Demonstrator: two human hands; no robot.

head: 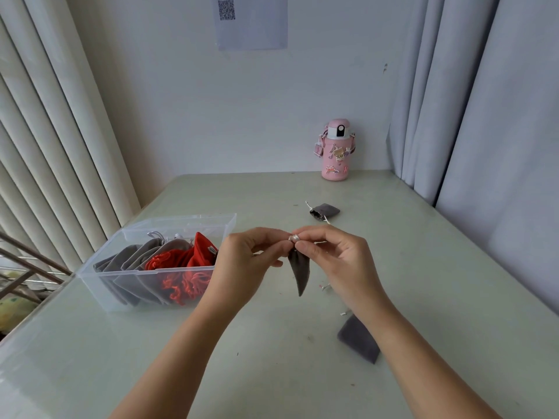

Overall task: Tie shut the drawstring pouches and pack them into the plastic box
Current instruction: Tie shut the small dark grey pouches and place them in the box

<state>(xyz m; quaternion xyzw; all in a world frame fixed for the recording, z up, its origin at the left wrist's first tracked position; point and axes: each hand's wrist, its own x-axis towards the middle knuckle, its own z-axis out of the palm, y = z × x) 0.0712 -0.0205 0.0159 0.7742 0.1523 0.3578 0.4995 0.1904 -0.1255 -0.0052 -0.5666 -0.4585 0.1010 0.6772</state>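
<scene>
A small grey drawstring pouch [299, 269] hangs above the table between my hands. My left hand [242, 261] and my right hand [335, 258] both pinch its white cords at the gathered neck. A second grey pouch [325, 211] lies on the table beyond my hands. A third grey pouch [358, 340] lies partly under my right forearm. The clear plastic box [169, 225] stands to the left and holds several grey pouches and red ones [193, 261].
A pink water bottle [335, 149] stands at the back of the pale green table [272, 373] by the wall. Curtains hang on the left and right. A sheet with a QR code [251, 21] is stuck to the wall. The table's left edge runs beside the box.
</scene>
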